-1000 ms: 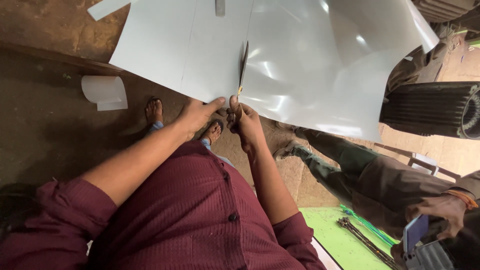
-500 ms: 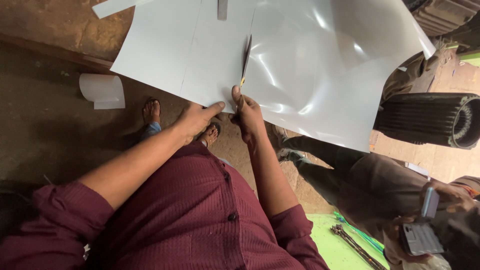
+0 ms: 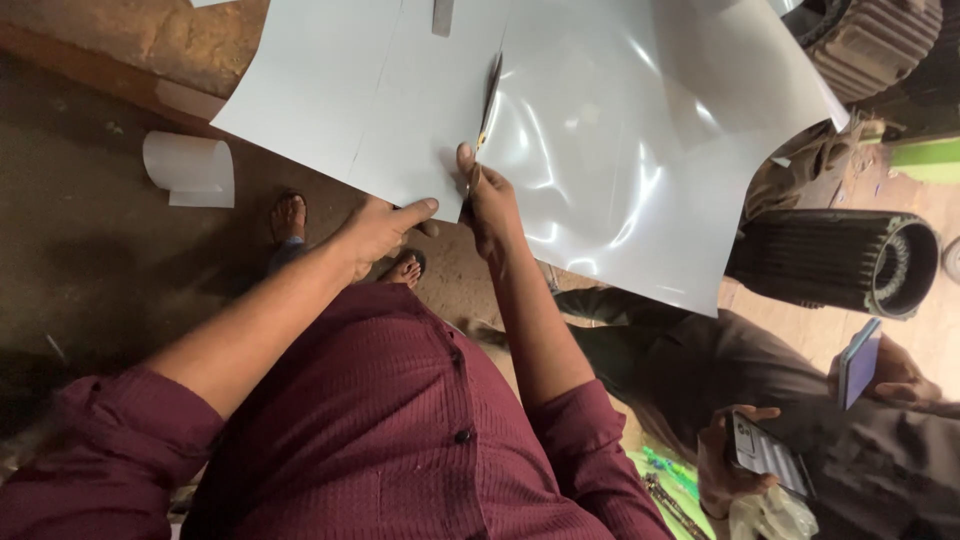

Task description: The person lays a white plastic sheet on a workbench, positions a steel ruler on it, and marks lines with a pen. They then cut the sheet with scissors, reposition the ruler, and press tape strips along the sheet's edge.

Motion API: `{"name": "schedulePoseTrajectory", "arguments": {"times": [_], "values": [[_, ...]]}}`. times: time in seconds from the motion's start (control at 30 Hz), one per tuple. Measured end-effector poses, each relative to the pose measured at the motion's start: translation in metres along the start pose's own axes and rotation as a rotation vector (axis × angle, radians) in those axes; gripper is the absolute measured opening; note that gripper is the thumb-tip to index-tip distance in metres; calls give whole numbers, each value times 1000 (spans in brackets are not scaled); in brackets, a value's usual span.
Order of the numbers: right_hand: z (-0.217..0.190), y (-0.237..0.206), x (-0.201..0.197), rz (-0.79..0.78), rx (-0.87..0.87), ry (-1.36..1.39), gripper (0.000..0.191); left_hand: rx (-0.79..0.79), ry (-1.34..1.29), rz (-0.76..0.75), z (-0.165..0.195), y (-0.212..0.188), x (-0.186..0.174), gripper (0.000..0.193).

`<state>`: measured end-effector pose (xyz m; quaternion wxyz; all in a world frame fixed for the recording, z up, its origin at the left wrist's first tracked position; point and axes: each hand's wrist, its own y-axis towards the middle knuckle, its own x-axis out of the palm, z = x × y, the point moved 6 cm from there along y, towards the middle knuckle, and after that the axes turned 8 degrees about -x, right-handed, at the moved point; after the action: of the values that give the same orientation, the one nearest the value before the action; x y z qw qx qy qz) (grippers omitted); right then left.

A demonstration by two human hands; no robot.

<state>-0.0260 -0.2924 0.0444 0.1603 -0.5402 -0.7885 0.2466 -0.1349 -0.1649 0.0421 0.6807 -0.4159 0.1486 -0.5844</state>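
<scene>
The right hand (image 3: 490, 205) grips shears (image 3: 489, 92) biting into a pale grey metal sheet (image 3: 620, 130). The left hand (image 3: 385, 228) pinches the sheet's near edge. A curled white offcut (image 3: 188, 168) lies on the floor.

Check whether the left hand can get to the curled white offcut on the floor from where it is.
Probably not: the left hand grips the sheet's near edge, and the offcut lies apart on the floor.

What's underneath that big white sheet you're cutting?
Below the white sheet, only what lies past its edges shows: brown floor, a sandalled foot, a ribbed motor housing. Whatever lies directly under it is covered. Your left hand holds its near edge.
</scene>
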Motion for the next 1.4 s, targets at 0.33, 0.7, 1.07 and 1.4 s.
{"name": "schedulePoseTrajectory", "arguments": {"times": [0.33, 0.7, 1.07, 1.4], "values": [[-30, 31, 26, -19, -51, -75, 72, -14, 1, 16, 30, -2, -24, 31], [-93, 86, 39, 0, -60, -90, 63, -79, -156, -66, 72, 4, -40, 31], [-84, 112, 19, 51, -13, -29, 63, 32, -84, -56, 53, 15, -27, 32], [-90, 124, 24, 80, -32, -56, 75, -34, -4, -33, 55, 11, -37, 37]]}}
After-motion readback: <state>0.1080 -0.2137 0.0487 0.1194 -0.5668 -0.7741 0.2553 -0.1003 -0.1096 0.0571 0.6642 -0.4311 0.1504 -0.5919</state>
